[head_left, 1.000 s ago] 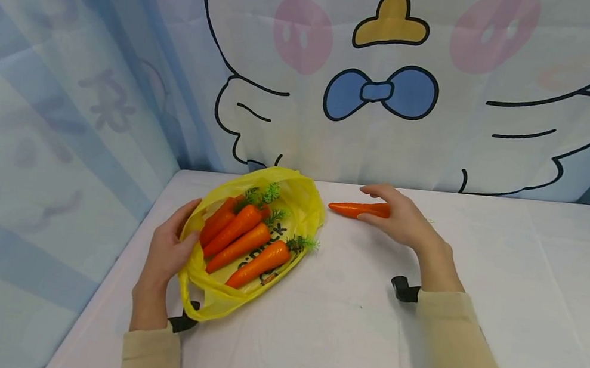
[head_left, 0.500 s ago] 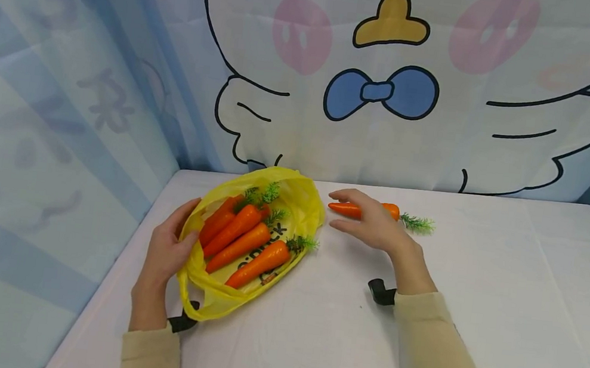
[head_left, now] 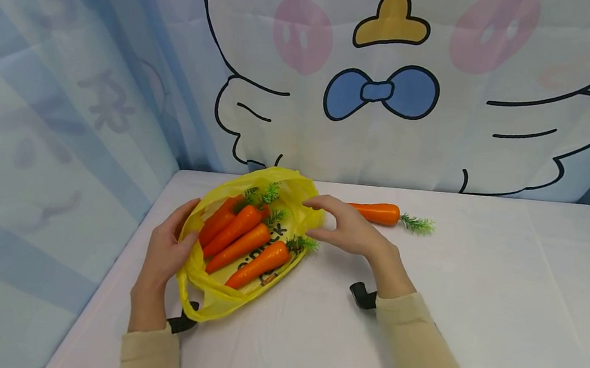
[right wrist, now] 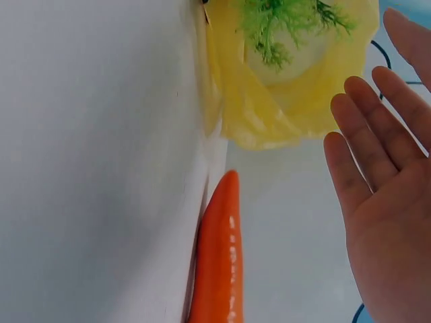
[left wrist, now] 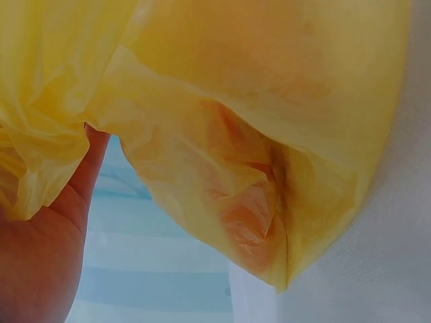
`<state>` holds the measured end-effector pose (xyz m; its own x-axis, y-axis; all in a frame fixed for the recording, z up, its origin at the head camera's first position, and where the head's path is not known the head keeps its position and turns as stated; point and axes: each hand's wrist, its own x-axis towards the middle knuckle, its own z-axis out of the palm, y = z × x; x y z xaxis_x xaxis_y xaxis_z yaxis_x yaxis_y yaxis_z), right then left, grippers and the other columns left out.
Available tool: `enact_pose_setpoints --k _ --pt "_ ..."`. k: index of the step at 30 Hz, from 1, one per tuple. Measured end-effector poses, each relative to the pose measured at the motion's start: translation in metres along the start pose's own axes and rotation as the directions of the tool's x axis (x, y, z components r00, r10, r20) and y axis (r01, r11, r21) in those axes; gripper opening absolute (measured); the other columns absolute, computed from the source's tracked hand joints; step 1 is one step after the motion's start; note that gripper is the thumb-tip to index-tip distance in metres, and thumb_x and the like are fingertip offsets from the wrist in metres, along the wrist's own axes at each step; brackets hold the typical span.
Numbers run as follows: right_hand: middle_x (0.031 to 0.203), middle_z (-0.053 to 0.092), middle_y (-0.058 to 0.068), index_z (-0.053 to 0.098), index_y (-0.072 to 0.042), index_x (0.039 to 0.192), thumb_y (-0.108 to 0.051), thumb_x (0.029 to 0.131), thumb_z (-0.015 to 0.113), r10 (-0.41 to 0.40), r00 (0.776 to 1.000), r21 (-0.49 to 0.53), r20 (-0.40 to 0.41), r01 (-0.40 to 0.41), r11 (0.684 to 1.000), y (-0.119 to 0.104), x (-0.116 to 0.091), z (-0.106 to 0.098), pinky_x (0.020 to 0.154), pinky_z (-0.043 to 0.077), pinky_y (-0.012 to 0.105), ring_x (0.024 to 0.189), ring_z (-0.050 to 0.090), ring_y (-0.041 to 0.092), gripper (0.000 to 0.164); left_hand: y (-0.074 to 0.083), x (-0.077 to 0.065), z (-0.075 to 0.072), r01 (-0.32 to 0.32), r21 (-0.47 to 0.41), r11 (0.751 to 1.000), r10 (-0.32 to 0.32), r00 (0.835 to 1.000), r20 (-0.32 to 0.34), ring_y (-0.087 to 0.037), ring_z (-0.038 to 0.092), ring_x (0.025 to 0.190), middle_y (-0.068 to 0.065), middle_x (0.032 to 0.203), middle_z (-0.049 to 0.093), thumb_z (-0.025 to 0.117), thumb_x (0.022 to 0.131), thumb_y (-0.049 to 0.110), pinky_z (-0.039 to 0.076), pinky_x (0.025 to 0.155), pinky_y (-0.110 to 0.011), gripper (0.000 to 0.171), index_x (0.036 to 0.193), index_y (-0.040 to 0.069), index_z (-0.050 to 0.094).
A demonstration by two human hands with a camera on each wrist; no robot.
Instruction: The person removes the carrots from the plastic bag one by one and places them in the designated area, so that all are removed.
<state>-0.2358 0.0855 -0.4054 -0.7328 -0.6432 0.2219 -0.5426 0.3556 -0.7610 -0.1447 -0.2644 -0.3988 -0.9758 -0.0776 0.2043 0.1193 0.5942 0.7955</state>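
White table (head_left: 504, 302): yellow bag (head_left: 294, 189), black lettering (head_left: 279, 230) partly under carrots (head_left: 238, 248).

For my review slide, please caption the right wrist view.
Open right hand near a yellow bag showing green carrot tops; an orange carrot lies on the white table.

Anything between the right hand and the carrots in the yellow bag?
Only the rim of the yellow bag: the right hand overlaps it in the head view; height above it unclear. The bag's mouth gapes open with the carrots exposed, and nothing else visible is in the way. The loose carrot lies off to the side.
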Motion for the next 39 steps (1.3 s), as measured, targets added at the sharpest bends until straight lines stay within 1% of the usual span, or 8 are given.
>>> enact_pose_setpoints --k 6,10,13,18,22,26,33,39 --pt "0.142 0.055 0.007 0.055 -0.006 0.142 -0.020 0.092 0.076 0.008 0.999 0.010 0.040 -0.008 1.000 -0.007 0.008 0.009 0.110 0.039 0.052 0.129 0.050 0.030 0.056 -0.002 0.001 0.001 -0.012 0.002 1.000 0.012 1.000 -0.004 -0.032 0.042 0.138 -0.014 0.152 0.046 0.049 0.095 -0.003 0.033 0.114 -0.053 0.059 0.152 0.007 0.044" --pt "0.141 0.054 0.011 0.055 -0.005 0.142 -0.018 0.093 0.075 -0.002 0.997 0.027 0.082 0.000 1.000 -0.012 0.014 0.015 0.109 0.040 0.052 0.129 0.049 0.034 0.054 -0.003 0.000 0.000 -0.019 0.005 1.000 0.019 1.000 -0.007 -0.032 0.042 0.138 -0.014 0.152 0.046 0.049 0.095 -0.003 0.034 0.114 -0.052 0.059 0.152 0.007 0.044" --pt "0.142 0.054 0.011 0.055 -0.004 0.141 -0.019 0.093 0.074 -0.022 0.992 0.011 0.122 0.020 1.000 -0.016 0.018 0.020 0.111 0.039 0.049 0.131 0.049 0.030 0.053 -0.002 0.000 0.000 -0.016 0.008 1.000 0.016 1.000 -0.007 -0.032 0.042 0.138 -0.014 0.152 0.046 0.049 0.095 -0.003 0.033 0.114 -0.052 0.059 0.152 0.008 0.044" --pt "0.143 0.054 0.005 0.057 -0.005 0.140 -0.022 0.093 0.073 -0.057 0.982 -0.025 0.180 0.062 0.998 -0.023 0.024 0.030 0.113 0.036 0.041 0.134 0.046 0.022 0.052 0.000 -0.001 0.000 0.007 0.005 1.000 -0.007 1.000 -0.003 -0.032 0.041 0.139 -0.013 0.153 0.045 0.049 0.095 -0.002 0.032 0.114 -0.054 0.060 0.153 0.010 0.043" --pt "0.141 0.055 0.008 0.057 -0.004 0.139 -0.021 0.095 0.072 -0.105 0.972 -0.030 0.209 0.114 0.993 -0.025 0.027 0.037 0.113 0.037 0.039 0.133 0.047 0.023 0.050 0.000 -0.001 0.001 0.009 0.002 1.000 -0.009 1.000 0.001 -0.032 0.041 0.139 -0.013 0.153 0.045 0.049 0.095 -0.002 0.032 0.114 -0.054 0.060 0.153 0.010 0.043" --pt "0.140 0.056 0.010 0.057 -0.003 0.138 -0.018 0.095 0.071 -0.150 0.959 -0.035 0.239 0.162 0.986 -0.026 0.030 0.043 0.112 0.038 0.037 0.130 0.049 0.024 0.048 -0.001 0.000 0.001 -0.010 0.001 1.000 0.010 1.000 0.001 -0.033 0.042 0.138 -0.014 0.152 0.046 0.050 0.095 -0.002 0.033 0.114 -0.054 0.059 0.153 0.010 0.043" --pt "0.141 0.055 0.007 0.057 -0.004 0.139 -0.019 0.095 0.071 -0.165 0.947 -0.067 0.274 0.190 0.979 -0.028 0.032 0.052 0.110 0.040 0.035 0.129 0.050 0.023 0.048 0.001 0.001 0.001 -0.008 0.009 1.000 0.008 1.000 -0.004 -0.034 0.041 0.139 -0.015 0.152 0.046 0.049 0.095 -0.003 0.033 0.114 -0.054 0.059 0.153 0.008 0.043" --pt "0.139 0.056 0.008 0.059 -0.004 0.137 -0.019 0.095 0.072 -0.163 0.938 -0.123 0.307 0.209 0.970 -0.027 0.032 0.058 0.112 0.037 0.035 0.130 0.049 0.023 0.047 0.000 0.000 0.001 0.003 0.014 1.000 -0.003 1.000 -0.001 -0.034 0.041 0.139 -0.015 0.152 0.046 0.049 0.095 -0.002 0.033 0.114 -0.054 0.058 0.153 0.008 0.044"
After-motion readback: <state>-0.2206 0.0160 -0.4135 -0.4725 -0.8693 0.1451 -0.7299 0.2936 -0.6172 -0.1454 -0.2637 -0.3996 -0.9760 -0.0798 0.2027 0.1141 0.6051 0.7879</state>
